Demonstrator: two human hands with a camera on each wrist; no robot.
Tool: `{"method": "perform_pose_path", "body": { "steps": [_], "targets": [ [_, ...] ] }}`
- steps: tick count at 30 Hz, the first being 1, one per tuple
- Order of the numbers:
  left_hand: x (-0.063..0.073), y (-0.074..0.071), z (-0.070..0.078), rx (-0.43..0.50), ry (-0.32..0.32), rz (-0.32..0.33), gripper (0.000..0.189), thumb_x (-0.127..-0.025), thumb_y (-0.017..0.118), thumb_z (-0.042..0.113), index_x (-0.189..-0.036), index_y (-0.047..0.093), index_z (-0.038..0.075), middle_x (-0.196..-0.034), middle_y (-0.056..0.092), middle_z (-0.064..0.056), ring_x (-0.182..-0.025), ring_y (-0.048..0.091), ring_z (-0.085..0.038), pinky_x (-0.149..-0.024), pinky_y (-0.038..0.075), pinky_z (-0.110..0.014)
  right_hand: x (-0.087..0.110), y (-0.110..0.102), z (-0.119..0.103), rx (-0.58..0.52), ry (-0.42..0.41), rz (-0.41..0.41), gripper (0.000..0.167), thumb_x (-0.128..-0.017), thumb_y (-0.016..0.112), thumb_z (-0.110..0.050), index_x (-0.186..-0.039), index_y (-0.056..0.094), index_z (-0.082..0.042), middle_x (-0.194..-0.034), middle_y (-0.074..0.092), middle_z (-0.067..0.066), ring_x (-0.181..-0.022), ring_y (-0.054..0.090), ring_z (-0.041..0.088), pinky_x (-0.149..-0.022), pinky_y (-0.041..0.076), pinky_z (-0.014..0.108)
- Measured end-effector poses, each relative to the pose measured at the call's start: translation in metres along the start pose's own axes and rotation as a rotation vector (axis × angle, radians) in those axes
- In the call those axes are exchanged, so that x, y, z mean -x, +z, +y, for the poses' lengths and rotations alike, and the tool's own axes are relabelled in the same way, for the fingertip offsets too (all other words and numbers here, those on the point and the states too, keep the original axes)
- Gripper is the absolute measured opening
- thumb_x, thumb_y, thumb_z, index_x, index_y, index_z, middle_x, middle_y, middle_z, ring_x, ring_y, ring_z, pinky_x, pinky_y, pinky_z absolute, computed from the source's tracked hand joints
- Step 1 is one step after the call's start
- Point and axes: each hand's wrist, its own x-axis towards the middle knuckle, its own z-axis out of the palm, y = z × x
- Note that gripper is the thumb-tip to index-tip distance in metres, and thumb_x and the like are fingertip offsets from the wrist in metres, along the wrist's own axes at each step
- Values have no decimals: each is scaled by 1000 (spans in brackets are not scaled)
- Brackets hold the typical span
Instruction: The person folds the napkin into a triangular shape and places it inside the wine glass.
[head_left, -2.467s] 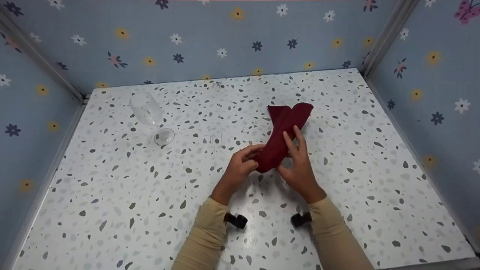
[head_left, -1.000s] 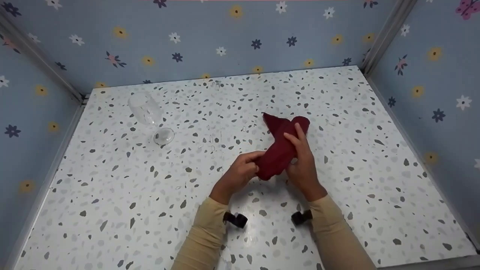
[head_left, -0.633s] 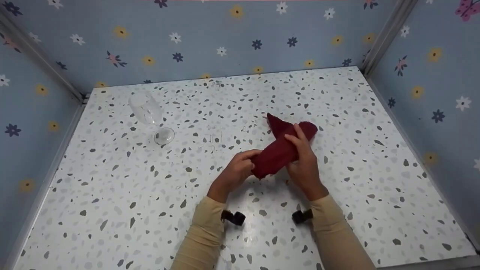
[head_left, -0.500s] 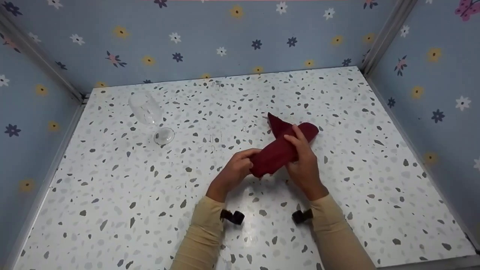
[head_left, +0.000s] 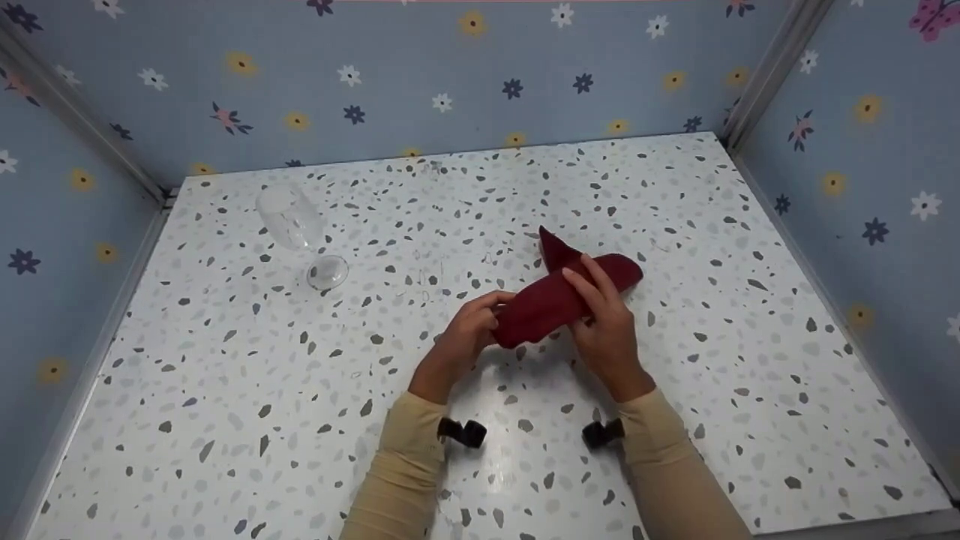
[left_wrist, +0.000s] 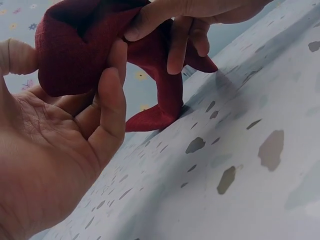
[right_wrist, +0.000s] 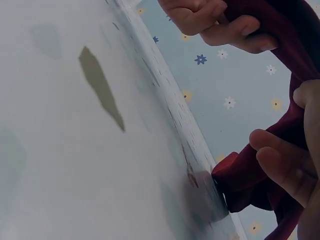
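A dark red cloth napkin, folded into a loose roll, is held between both hands above the table. At its near left end, my left hand pinches the edge. The left wrist view shows the thumb and fingers of that hand on either side of the napkin's open, hollow end. My right hand grips the middle of the roll, two fingers over the top and the thumb underneath. Beyond the right hand, a pointed corner sticks up and a rounded end hangs out to the right, low over the table.
A clear stemmed glass stands at the back left of the speckled white table, well away from the hands. Blue flowered panels enclose the back and both sides. A small black wrist camera sits on each forearm.
The napkin has turned flatter, its left end shifting left and its far end swinging right and nearer. My left hand has moved slightly left with its edge; the right keeps its grip. The glass stays put.
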Motion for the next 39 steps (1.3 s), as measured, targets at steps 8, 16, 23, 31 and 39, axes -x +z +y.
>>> {"method": "perform_pose_path", "body": {
  "steps": [8, 16, 23, 31, 39],
  "targets": [
    [2, 5, 1, 136, -68, -141, 44, -91, 38, 23, -128, 52, 2, -112, 66, -16, -88, 71, -31, -82, 55, -49, -1, 1, -2, 38, -7, 35, 57, -89, 71, 5, -139, 61, -19, -146, 51, 13, -130, 51, 28, -105, 44, 40],
    [-1, 9, 0, 75, -97, -1, 42, -99, 55, 26, -127, 53, -5, -112, 61, -18, -83, 68, -28, -74, 57, -38, 0, 2, 0, 2, 15, 15, 65, -84, 64, 17, -139, 61, -17, -149, 49, 13, -133, 49, 29, -103, 46, 42],
    [-1, 7, 0, 16, -50, 13, 48, -96, 59, 21, -135, 49, -5, -121, 60, -20, -90, 67, -28, -73, 56, -40, 0, 1, 0, -167, 59, -41, 69, -83, 50, 25, -142, 58, -12, -158, 37, 13, -143, 36, 28, -108, 40, 31],
    [-1, 6, -2, -4, -21, 11, 48, -94, 61, 20, -135, 50, -4, -122, 61, -19, -99, 65, -28, -79, 56, -41, -4, -3, -15, -335, 28, -26, 60, -83, 43, 31, -135, 56, 3, -157, 33, 25, -145, 29, 39, -113, 32, 31],
    [-1, 8, -2, 39, 17, 26, 45, -93, 61, 18, -131, 53, -5, -118, 63, -19, -98, 66, -27, -80, 56, -36, -11, -15, -40, -479, 14, 6, 57, -82, 38, 32, -133, 54, 13, -150, 39, 32, -142, 36, 42, -112, 34, 33]
  ]
}}
